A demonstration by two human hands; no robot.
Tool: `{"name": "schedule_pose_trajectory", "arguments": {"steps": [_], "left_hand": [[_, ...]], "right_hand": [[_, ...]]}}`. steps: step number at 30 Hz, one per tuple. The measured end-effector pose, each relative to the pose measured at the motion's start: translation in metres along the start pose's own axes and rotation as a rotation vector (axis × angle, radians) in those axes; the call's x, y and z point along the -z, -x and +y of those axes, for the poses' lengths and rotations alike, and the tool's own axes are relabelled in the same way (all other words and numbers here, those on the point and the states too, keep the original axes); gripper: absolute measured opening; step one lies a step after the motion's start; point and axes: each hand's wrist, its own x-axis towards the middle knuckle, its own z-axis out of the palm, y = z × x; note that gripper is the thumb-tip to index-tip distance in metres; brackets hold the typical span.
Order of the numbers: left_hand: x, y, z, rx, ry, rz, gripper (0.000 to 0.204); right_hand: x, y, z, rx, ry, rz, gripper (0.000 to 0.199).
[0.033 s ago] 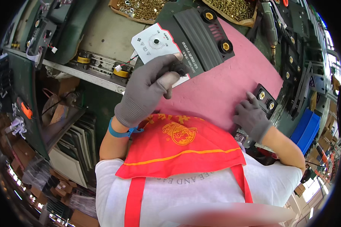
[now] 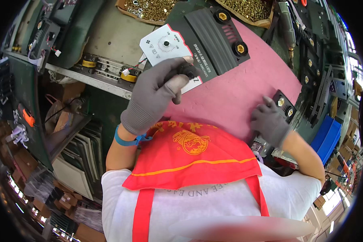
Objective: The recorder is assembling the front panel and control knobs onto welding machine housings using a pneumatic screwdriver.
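Observation:
My left hand [image 2: 155,90], in a grey glove, is closed with thumb and fingers pinching a small black knob-like part [image 2: 190,71]. It hovers over a panel assembly with a white dial label [image 2: 159,43] and a ribbed black casing [image 2: 213,38]. Two round sockets with brass nuts [image 2: 240,49] sit at the casing's far right end. My right hand [image 2: 270,122], gloved alike, has its index finger stretched toward a black block [image 2: 285,105] with two brass fittings, its fingertip at the block's left edge. The other fingers are loosely bent over the pink mat.
A pink mat [image 2: 218,103] covers the bench under the panel. Trays of brass hardware [image 2: 250,9] and nuts and washers [image 2: 145,9] stand at the far side. A power screwdriver [image 2: 286,26] hangs at the far right. Blue bins [image 2: 326,139] sit right; a metal rail [image 2: 97,80] runs left.
My right hand has shifted slightly right and toward me, still beside the black block. My left hand has dipped a little toward me with the black part still pinched.

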Motion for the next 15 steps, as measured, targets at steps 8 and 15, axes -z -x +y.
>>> {"name": "schedule_pose_trajectory", "arguments": {"steps": [8, 15], "left_hand": [[0.026, 0.004, 0.006, 0.036, 0.05, 0.189, 0.032], [-0.003, -0.013, 0.01, 0.058, 0.119, -0.003, 0.033]], "right_hand": [[0.065, 0.086, 0.096, -0.482, -0.948, 0.657, 0.033], [0.051, 0.001, 0.037, -0.154, -0.685, 1.345, 0.034]]}}
